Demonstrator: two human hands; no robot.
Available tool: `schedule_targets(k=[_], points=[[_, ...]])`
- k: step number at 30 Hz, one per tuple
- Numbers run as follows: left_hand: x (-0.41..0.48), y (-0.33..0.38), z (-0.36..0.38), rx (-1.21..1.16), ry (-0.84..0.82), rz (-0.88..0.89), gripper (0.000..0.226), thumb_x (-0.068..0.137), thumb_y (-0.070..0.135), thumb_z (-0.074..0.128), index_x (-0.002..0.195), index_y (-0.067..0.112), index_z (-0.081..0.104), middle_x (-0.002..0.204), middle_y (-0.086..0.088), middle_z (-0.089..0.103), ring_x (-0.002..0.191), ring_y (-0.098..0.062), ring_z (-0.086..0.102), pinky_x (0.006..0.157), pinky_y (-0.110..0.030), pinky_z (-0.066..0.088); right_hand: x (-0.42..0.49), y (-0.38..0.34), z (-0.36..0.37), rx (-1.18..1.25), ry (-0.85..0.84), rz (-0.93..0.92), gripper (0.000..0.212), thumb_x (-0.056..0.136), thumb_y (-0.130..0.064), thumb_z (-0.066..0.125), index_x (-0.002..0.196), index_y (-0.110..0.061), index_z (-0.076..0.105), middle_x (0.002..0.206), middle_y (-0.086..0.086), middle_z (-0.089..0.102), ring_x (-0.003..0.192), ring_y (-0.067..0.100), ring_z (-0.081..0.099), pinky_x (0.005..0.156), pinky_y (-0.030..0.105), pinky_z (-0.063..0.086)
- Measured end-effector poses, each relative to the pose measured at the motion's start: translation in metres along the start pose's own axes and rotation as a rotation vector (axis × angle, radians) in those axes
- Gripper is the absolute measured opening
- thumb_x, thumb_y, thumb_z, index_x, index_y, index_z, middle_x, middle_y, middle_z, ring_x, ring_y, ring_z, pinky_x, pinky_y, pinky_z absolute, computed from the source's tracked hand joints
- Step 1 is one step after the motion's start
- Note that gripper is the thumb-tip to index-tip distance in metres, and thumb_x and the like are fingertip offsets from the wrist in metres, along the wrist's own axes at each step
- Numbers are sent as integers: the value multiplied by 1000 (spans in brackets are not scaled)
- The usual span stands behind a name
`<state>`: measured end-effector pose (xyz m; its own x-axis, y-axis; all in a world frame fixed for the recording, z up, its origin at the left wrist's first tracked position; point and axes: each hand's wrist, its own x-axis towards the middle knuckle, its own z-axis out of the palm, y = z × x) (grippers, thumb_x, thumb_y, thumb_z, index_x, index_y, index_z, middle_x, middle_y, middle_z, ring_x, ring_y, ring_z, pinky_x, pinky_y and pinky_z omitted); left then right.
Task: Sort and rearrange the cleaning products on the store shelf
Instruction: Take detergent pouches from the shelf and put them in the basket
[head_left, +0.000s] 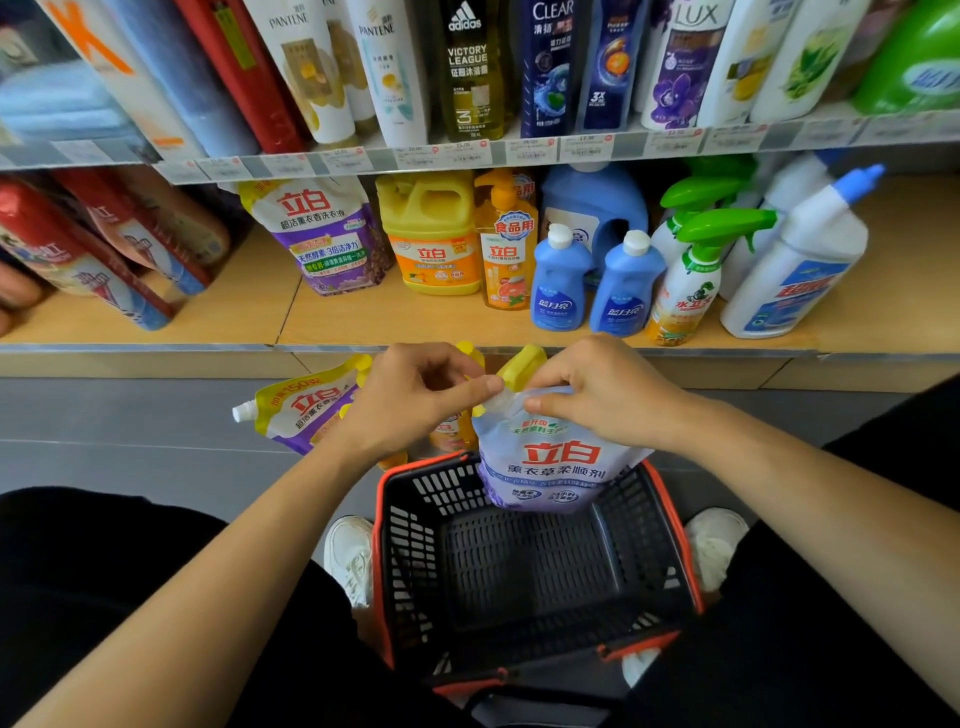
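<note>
Both hands above the basket (530, 551), left hand (415, 395) fingers pinching the lavender pouch (550, 457) spout, right hand (597, 389) fingers gripping its top edge.

The wooden shelf board (260, 317) was packed: red packs (104, 260) leaning at the left, a purple Liby pouch (322, 234), a yellow jug (431, 234) beside an orange pump bottle (506, 244), 2 small blue bottles (558, 280) fronting a big blue jug (592, 202), then green-trigger sprayers (691, 275) and a blue-capped white bottle (800, 260). Down on the grey floor (130, 426) sat a black basket (535, 561), with a second purple pouch (301, 410) near the shelf base.
</note>
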<state>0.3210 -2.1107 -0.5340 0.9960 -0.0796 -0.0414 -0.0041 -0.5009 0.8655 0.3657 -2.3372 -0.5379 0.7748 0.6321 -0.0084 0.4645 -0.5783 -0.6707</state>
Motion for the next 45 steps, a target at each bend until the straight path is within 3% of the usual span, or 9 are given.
schedule_targets(k=[6,9,11,16,22,28,34,39,45], points=[[0,0,-4,-25,-150,74,38,81,-12,71,112,11,75,98,5,76,91,-13,71,76,-23,56,0,1,0,-5,8,4,9,89,-28,73,90,-24,80,78,-1,75,74,18,67,67,43,52],[0,1,3,101,-35,62,15,81,24,84,92,16,77,83,4,75,72,-14,70,63,-26,52,1,0,1,-20,2,-6,9,89,-30,73,88,-24,80,75,3,73,71,22,66,65,45,51],[-1,0,5,174,3,72,26,77,38,86,84,16,76,76,2,74,63,-11,66,58,-26,50,1,0,1,-28,0,-11,10,89,-30,72,86,-23,80,73,5,72,70,23,65,64,46,51],[2,-2,-2,55,-202,128,32,82,2,80,111,14,74,102,5,74,92,-14,69,77,-21,54,0,1,0,-25,16,-3,8,88,-29,74,87,-24,80,77,3,75,74,20,67,67,44,52],[1,-3,4,142,-13,64,31,76,42,84,85,14,75,76,1,73,65,-11,64,60,-29,51,0,2,2,-19,2,-18,9,88,-29,74,84,-24,80,73,5,73,70,22,66,63,45,51],[1,-3,-5,94,-178,229,27,83,2,80,109,9,76,102,-2,74,91,-19,68,82,-27,55,1,5,-1,13,27,8,5,86,-27,76,86,-25,81,67,-20,69,68,1,62,59,29,43],[0,-2,6,177,28,151,34,73,49,81,88,18,80,77,6,75,69,-11,69,63,-34,55,1,4,2,13,22,-8,7,88,-28,75,87,-24,81,77,0,75,73,17,67,63,40,51],[2,0,1,154,-96,273,20,80,20,85,98,13,80,87,2,72,79,-12,65,70,-15,46,2,9,-2,87,22,14,5,87,-26,77,87,-24,81,74,-21,72,75,-1,64,65,28,48],[3,2,3,152,-72,358,25,83,12,83,107,12,77,96,-1,72,86,-14,68,78,-27,55,5,10,-8,102,28,19,6,88,-22,75,90,-20,81,73,-25,67,75,-6,63,68,23,46]])
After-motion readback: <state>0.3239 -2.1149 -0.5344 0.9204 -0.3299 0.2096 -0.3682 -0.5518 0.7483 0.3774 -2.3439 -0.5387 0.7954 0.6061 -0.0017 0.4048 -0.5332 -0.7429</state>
